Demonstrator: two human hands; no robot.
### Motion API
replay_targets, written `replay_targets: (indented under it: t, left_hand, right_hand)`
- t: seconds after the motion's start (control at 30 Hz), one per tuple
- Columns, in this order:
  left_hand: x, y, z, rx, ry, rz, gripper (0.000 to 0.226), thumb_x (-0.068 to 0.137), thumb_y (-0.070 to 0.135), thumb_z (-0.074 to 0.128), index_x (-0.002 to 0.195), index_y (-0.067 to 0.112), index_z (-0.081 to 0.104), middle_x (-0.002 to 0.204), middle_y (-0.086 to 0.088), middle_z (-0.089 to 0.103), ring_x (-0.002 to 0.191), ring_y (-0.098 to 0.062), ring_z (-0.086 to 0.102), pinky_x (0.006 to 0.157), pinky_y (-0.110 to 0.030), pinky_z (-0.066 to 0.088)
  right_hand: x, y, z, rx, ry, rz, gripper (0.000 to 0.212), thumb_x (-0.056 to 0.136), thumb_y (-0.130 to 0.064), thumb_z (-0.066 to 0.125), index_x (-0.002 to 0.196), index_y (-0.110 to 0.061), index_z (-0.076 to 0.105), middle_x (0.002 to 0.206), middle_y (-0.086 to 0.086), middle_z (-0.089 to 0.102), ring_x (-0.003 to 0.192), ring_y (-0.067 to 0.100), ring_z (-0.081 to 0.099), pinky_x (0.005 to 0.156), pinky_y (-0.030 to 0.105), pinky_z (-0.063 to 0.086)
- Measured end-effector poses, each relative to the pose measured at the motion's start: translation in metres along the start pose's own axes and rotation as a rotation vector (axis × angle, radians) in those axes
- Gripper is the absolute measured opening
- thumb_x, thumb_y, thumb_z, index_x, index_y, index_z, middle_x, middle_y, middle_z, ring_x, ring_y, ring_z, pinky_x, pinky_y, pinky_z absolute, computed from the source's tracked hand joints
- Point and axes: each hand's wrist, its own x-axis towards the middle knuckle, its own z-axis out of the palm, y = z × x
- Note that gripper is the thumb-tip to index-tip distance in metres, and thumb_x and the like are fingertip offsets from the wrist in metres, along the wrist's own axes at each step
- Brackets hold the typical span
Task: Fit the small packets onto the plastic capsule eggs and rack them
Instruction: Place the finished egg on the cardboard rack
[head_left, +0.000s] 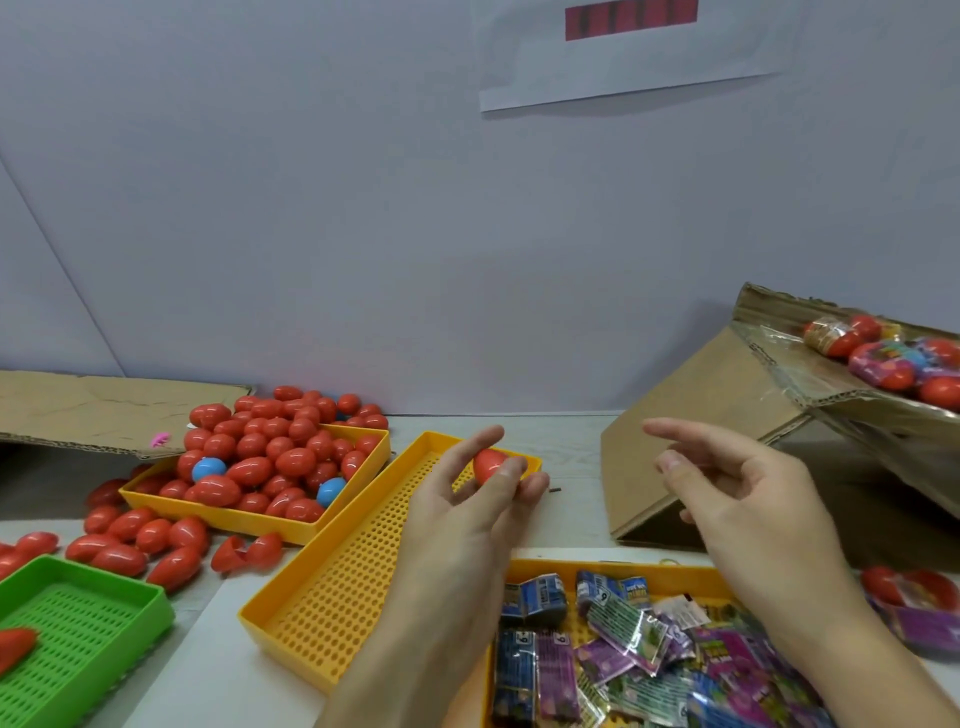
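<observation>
While I watch through the head camera, the biggest thing on the desk (571, 447) is the tilted cardboard box (717, 447) at the right, its upper flap carrying several eggs already wrapped in packets (883, 358). Next in size comes the long yellow perforated tray (332, 587), lying diagonally at the centre with nothing in the part I can see. Beside its far left edge sits a second yellow tray (249, 519) heaped with red capsule eggs (270, 447) — two blue eggs (209, 469) among them — and more red ones have spilled onto the desk around it. A green perforated tray (104, 618) occupies the near left corner, with one red item at its left edge. Nearest me, another yellow tray (675, 571) holds a loose pile of small packets (623, 654), purple and blue. My left hand (467, 509) is raised over the long tray, its grip closed around a single red egg (489, 465) pinched between thumb and fingertips. My right hand (748, 499) hovers above the packets — its grip is loose, fingers spread and lightly bent, holding nothing.
</observation>
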Motion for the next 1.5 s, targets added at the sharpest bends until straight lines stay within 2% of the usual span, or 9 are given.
replay_targets:
  t: [0.27, 0.43, 0.5, 0.67, 0.8, 1.0, 1.17, 1.37, 1.5]
  left_hand:
    - [0.002, -0.002, -0.003, 0.313, 0.038, 0.189, 0.030, 0.078, 0.038, 0.061, 0.089, 0.012, 0.071, 0.069, -0.006, 0.064, 0.063, -0.017, 0.066, 0.058, -0.020, 0.055]
    - [0.001, -0.001, -0.004, 0.426, 0.052, 0.267, 0.018, 0.088, 0.034, 0.059, 0.089, 0.021, 0.070, 0.068, 0.002, 0.066, 0.064, -0.016, 0.068, 0.060, -0.022, 0.056]
    - [0.000, -0.003, -0.004, 0.477, 0.055, 0.270, 0.012, 0.090, 0.032, 0.060, 0.094, 0.025, 0.069, 0.070, 0.002, 0.069, 0.067, -0.015, 0.070, 0.063, -0.024, 0.058]
    - [-0.002, -0.005, -0.001, 0.491, 0.050, 0.247, 0.019, 0.084, 0.036, 0.061, 0.101, 0.029, 0.067, 0.078, 0.000, 0.072, 0.075, -0.016, 0.073, 0.067, -0.024, 0.059]
    - [-0.003, -0.004, 0.001, 0.514, 0.042, 0.240, 0.028, 0.078, 0.040, 0.062, 0.102, 0.027, 0.068, 0.081, -0.004, 0.072, 0.073, -0.016, 0.072, 0.066, -0.023, 0.058]
    - [-0.005, -0.007, 0.002, 0.595, -0.035, 0.202, 0.018, 0.091, 0.026, 0.064, 0.108, 0.022, 0.068, 0.082, -0.004, 0.072, 0.072, -0.014, 0.071, 0.064, -0.020, 0.056]
    - [-0.006, -0.008, 0.001, 0.594, -0.088, 0.143, 0.021, 0.093, 0.012, 0.065, 0.107, 0.027, 0.070, 0.082, 0.000, 0.072, 0.073, -0.014, 0.071, 0.064, -0.017, 0.055]
    - [-0.006, -0.008, -0.001, 0.651, -0.096, 0.136, 0.038, 0.091, -0.001, 0.061, 0.105, 0.033, 0.068, 0.099, -0.003, 0.067, 0.081, -0.014, 0.071, 0.066, -0.019, 0.056]
    - [-0.006, -0.009, -0.001, 0.690, -0.109, 0.085, 0.040, 0.089, -0.005, 0.053, 0.095, 0.032, 0.067, 0.102, -0.006, 0.062, 0.067, -0.009, 0.067, 0.069, -0.029, 0.061]
  right_hand:
    - [-0.002, 0.000, -0.008, -0.356, -0.389, 0.039, 0.017, 0.092, -0.026, 0.065, 0.088, -0.039, 0.076, 0.082, -0.027, 0.071, 0.080, -0.010, 0.063, 0.061, 0.006, 0.046]
    - [-0.007, 0.002, -0.001, -0.635, -0.535, 0.050, 0.010, 0.085, -0.040, 0.072, 0.076, -0.041, 0.074, 0.074, -0.026, 0.066, 0.080, -0.017, 0.055, 0.057, 0.008, 0.045]
    - [-0.008, 0.001, 0.001, -0.674, -0.553, 0.079, 0.010, 0.078, -0.046, 0.078, 0.074, -0.043, 0.070, 0.075, -0.023, 0.064, 0.076, -0.009, 0.058, 0.053, 0.011, 0.043]
    - [-0.010, -0.002, 0.007, -0.745, -0.576, 0.100, 0.023, 0.065, -0.053, 0.085, 0.074, -0.040, 0.068, 0.085, -0.016, 0.061, 0.076, 0.005, 0.060, 0.071, 0.024, 0.053]
    - [-0.009, 0.000, 0.003, -0.676, -0.549, 0.088, 0.016, 0.074, -0.046, 0.082, 0.067, -0.038, 0.069, 0.073, -0.015, 0.063, 0.071, -0.004, 0.058, 0.056, 0.016, 0.047]
    - [-0.007, -0.001, -0.002, -0.583, -0.536, 0.121, 0.017, 0.078, -0.045, 0.078, 0.067, -0.035, 0.071, 0.073, -0.013, 0.067, 0.071, -0.003, 0.060, 0.062, 0.018, 0.046]
    - [-0.005, -0.002, -0.006, -0.551, -0.530, 0.121, 0.021, 0.084, -0.039, 0.074, 0.063, -0.038, 0.074, 0.062, -0.030, 0.063, 0.060, -0.009, 0.057, 0.055, 0.013, 0.042]
    - [-0.003, -0.010, -0.009, -0.306, -0.411, 0.122, 0.014, 0.085, -0.034, 0.073, 0.073, -0.032, 0.079, 0.072, -0.011, 0.074, 0.071, 0.002, 0.067, 0.056, 0.007, 0.046]
    - [-0.004, -0.016, -0.006, -0.106, -0.326, 0.123, 0.016, 0.084, -0.030, 0.072, 0.071, -0.024, 0.079, 0.067, -0.006, 0.072, 0.059, -0.003, 0.062, 0.054, 0.007, 0.044]
